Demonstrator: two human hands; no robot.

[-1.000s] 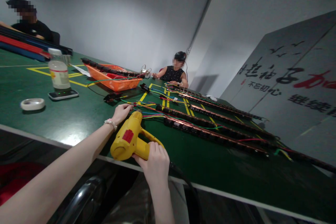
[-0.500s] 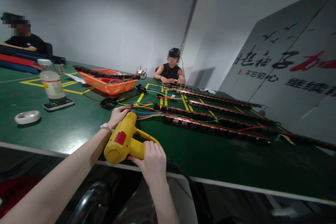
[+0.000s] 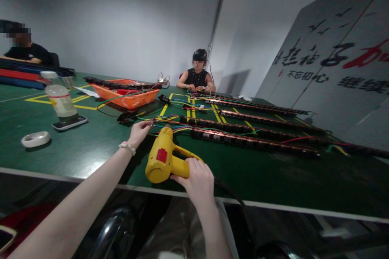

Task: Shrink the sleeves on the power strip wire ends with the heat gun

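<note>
My right hand is wrapped round the handle of a yellow heat gun, whose nozzle points away from me over the table. Left of the nozzle, my left hand pinches the end of thin coloured wires between its fingertips. These wires run right to long dark strips with copper-coloured edges; the nearest strip lies just beyond the heat gun. A small black connector sits behind my left hand.
On the left are a bottle, a phone-like device and a white ring-shaped object. An orange basket holds another strip. Yellow tape marks the green table. One person sits opposite, another at far left.
The heat gun in my right hand has moved right, away from my left hand, so the left fingers and wire ends now show. My left hand keeps its pinch.
</note>
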